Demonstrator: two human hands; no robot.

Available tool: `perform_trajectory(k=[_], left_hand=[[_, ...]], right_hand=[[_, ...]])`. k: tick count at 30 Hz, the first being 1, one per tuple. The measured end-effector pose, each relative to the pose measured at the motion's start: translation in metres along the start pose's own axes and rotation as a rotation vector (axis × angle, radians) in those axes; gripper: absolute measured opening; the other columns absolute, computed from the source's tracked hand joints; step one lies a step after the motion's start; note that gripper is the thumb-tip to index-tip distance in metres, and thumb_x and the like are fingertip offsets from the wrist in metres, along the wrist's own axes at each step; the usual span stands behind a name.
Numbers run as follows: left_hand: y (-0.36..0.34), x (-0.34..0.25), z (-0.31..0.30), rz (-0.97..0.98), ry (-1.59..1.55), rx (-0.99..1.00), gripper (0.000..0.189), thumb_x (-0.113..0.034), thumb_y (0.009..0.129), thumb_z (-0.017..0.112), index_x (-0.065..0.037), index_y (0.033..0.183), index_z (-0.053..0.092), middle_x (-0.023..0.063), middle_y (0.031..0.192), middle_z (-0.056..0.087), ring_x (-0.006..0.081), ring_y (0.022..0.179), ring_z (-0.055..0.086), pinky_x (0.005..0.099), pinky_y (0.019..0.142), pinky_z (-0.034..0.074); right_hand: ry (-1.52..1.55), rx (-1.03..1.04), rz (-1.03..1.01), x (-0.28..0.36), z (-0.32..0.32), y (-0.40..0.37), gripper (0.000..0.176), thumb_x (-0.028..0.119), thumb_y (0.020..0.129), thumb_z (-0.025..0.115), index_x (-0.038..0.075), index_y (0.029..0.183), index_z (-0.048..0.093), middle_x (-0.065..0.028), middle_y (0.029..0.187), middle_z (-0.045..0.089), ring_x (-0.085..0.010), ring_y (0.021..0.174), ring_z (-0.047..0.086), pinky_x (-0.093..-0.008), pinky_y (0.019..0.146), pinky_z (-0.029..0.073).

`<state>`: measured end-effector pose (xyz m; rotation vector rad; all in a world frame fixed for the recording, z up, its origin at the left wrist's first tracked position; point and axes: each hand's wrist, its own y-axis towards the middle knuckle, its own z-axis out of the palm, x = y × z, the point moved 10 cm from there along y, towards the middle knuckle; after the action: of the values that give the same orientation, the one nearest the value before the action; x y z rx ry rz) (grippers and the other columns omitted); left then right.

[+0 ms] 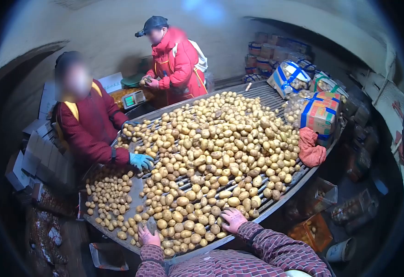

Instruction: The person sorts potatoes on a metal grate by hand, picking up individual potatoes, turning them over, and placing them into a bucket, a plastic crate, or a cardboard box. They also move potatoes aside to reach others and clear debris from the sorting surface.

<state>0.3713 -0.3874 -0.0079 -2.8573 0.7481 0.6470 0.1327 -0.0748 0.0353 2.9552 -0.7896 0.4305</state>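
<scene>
Potatoes [229,134] lie heaped across a slatted metal sorting table [176,185]. At the near edge, my left hand [149,237], in a pinkish glove, has its fingers curled about a dark, greyish potato [151,225]. My right hand [233,220], gloved the same way, rests palm down on potatoes close to the right part of that edge. Its fingers are spread and nothing shows in its grasp. Smaller potatoes [111,196] are gathered on the table's left end, beyond my left hand.
Across the table a co-worker's blue-gloved hand [141,160] touches the potatoes. Another person in a red coat [176,64] stands behind, near a scale [134,99]. Taped boxes [321,113] and a red cloth [311,147] sit at the right edge. An orange crate [311,232] stands below.
</scene>
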Motion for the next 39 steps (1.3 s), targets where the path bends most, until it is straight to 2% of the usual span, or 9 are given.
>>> perform_trajectory(k=[4,14,21,25,31,34,39], left_hand=[[0.0,0.002,0.003,-0.034,0.009,0.033,0.067,-0.029,0.074,0.074,-0.004,0.13,0.049,0.0203,0.143,0.035,0.0363,0.134,0.033,0.0499,0.109,0.028],[0.0,0.002,0.001,-0.041,0.022,0.059,0.068,-0.031,0.073,0.074,-0.006,0.131,0.049,0.0199,0.143,0.036,0.0357,0.132,0.034,0.0496,0.108,0.029],[0.003,0.008,0.009,-0.001,0.027,0.031,0.066,-0.031,0.073,0.074,-0.004,0.129,0.05,0.019,0.145,0.033,0.036,0.133,0.033,0.0504,0.109,0.03],[0.006,0.011,0.014,0.032,0.026,0.006,0.066,-0.027,0.073,0.074,-0.001,0.129,0.05,0.0193,0.147,0.032,0.0371,0.133,0.034,0.0487,0.11,0.03],[0.007,0.015,0.013,0.061,-0.005,-0.016,0.063,-0.017,0.073,0.075,0.0,0.128,0.049,0.0185,0.147,0.033,0.0378,0.133,0.034,0.0465,0.109,0.031],[0.008,0.025,0.02,0.02,-0.009,-0.008,0.064,-0.014,0.073,0.074,-0.001,0.13,0.047,0.019,0.147,0.031,0.0385,0.133,0.034,0.047,0.109,0.032],[0.002,0.001,0.016,-0.03,0.038,-0.067,0.059,-0.014,0.077,0.07,-0.001,0.13,0.046,0.0203,0.142,0.038,0.039,0.131,0.037,0.0472,0.109,0.032]], right_hand=[[0.015,-0.067,-0.029,0.004,-0.009,0.0,0.047,0.033,0.08,0.062,0.006,0.119,0.058,-0.0142,0.124,0.054,-0.0322,0.124,0.045,-0.0443,0.105,0.035],[0.003,-0.026,0.002,0.001,-0.001,0.001,0.05,0.034,0.081,0.063,0.007,0.123,0.057,-0.0132,0.127,0.054,-0.0329,0.126,0.044,-0.0453,0.108,0.033],[-0.015,-0.067,-0.035,0.005,-0.004,0.002,0.05,0.032,0.077,0.065,0.007,0.119,0.058,-0.015,0.124,0.055,-0.0341,0.121,0.048,-0.0461,0.104,0.038],[0.015,-0.069,0.003,0.004,-0.008,0.001,0.051,0.032,0.075,0.067,0.007,0.118,0.057,-0.0147,0.123,0.055,-0.0338,0.123,0.047,-0.0465,0.104,0.038],[0.093,-0.174,-0.101,0.001,-0.007,0.0,0.047,0.029,0.073,0.068,0.005,0.113,0.059,-0.0137,0.114,0.057,-0.0341,0.118,0.049,-0.0466,0.101,0.04],[0.116,-0.16,-0.094,-0.001,-0.007,0.0,0.046,0.028,0.075,0.068,0.005,0.113,0.058,-0.0133,0.116,0.056,-0.0335,0.118,0.048,-0.0467,0.102,0.039],[0.182,-0.154,-0.109,-0.006,-0.006,-0.001,0.044,0.027,0.075,0.067,0.005,0.112,0.058,-0.0133,0.115,0.055,-0.0332,0.118,0.048,-0.0467,0.104,0.037]])
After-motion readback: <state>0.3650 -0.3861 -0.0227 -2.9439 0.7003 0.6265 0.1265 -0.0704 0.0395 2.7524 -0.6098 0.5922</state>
